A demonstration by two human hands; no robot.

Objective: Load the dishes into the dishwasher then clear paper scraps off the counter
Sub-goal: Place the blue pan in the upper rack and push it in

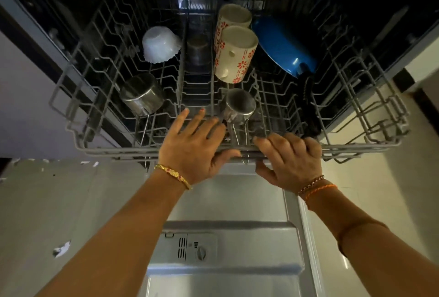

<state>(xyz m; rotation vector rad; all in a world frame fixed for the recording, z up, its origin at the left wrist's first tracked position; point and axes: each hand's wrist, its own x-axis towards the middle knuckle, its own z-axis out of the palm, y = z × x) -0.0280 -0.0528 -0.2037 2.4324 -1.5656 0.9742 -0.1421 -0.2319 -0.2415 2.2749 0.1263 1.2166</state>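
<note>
now your left hand [193,151] lies flat, fingers straight, on the front rail of the upper rack [118,151] at frame centre; your right hand [291,161] curls around it. mugs [235,54] sit loaded, so next probably push the rack in evenly.

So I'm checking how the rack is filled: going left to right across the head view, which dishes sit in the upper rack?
Steel tumbler → white bowl → small steel cup → front floral mug → blue dish.
</note>
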